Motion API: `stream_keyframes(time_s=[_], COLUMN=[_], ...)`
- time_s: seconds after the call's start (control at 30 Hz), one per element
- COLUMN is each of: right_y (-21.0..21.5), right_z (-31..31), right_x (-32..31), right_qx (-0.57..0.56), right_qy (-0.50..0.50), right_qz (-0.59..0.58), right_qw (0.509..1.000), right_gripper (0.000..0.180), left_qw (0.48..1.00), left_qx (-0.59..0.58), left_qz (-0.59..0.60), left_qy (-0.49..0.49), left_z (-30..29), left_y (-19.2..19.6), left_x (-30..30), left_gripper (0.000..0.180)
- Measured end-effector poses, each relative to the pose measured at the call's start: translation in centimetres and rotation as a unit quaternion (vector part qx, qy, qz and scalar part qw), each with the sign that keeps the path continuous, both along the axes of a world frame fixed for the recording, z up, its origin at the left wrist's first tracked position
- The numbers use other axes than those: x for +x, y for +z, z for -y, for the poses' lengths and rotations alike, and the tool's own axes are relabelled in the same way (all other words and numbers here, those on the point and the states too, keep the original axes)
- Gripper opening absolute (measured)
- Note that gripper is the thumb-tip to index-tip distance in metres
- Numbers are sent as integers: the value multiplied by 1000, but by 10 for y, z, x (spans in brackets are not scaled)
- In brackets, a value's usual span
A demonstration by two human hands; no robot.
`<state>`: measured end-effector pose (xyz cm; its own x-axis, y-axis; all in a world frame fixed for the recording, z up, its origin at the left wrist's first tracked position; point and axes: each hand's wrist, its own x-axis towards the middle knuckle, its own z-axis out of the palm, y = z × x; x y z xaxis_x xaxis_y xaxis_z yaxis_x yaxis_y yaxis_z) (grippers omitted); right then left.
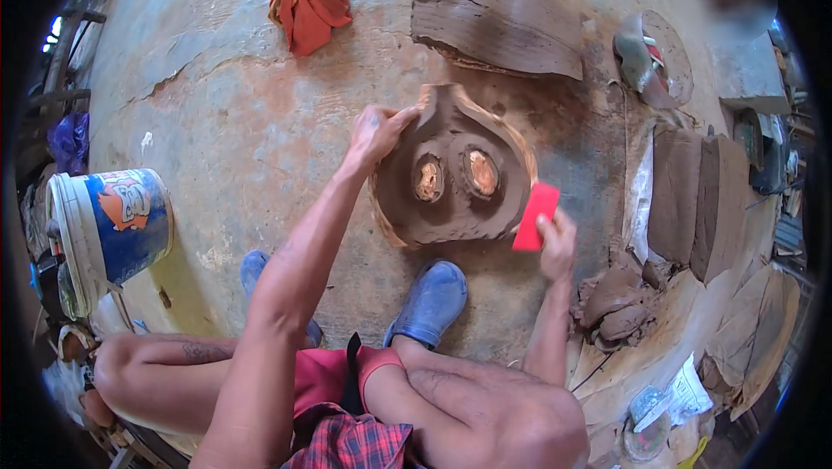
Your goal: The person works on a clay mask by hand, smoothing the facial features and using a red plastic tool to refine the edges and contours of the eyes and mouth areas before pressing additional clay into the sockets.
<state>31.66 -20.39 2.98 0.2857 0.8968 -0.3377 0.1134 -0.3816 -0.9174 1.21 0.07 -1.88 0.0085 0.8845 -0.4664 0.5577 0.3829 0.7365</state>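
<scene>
In front of me on the floor lies a shallow, pear-shaped mould [407, 224] with a tan rim, lined with dark brown wet clay. Two oval openings in the clay show a lighter surface. My left hand [379, 133] is closed on the rim at the upper left, near the narrow neck; its fingertips are partly hidden. At the lower right edge, my right hand [557, 242] pinches a flat red scraper [539, 213], whose long side is close against the rim. Whether it touches the clay there, I cannot tell.
Beyond the mould rests a thick curved clay slab [498, 14], with a bundled red cloth [314, 3] to its left. On the right are clay blocks [685, 196], a soft clay lump [617, 302] and a round container [654, 57]. A white-and-blue bucket [130, 226] stands left.
</scene>
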Motion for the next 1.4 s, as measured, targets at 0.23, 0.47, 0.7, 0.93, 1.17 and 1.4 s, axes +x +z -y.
stream_keyframes(time_s=[0.23,0.47,0.7,0.93,1.17,1.4], right_y=[8,78,59,28,36,43], right_z=[82,-8,-95,-105,-103,-95], right_x=[-85,-92,-196,-231,-249,-258], right_qx=[-51,-34,154,151,92,23], right_qy=[-19,35,445,536,563,608], right_qz=[-65,115,351,442,526,540], right_qw=[996,992,810,704,631,582], right_gripper=[21,14,14,9,9,9], left_qw=[949,905,864,795,765,756], left_qx=[94,174,-229,-341,-343,-325], left_qz=[18,197,317,404,436,451], left_qy=[-302,334,317,297,327,346], left_z=[-64,41,200,222,225,238], left_y=[14,28,11,16,10,-11], left_x=[33,-72,-17,-6,11,26], left_gripper=[48,31,55,41,31,31])
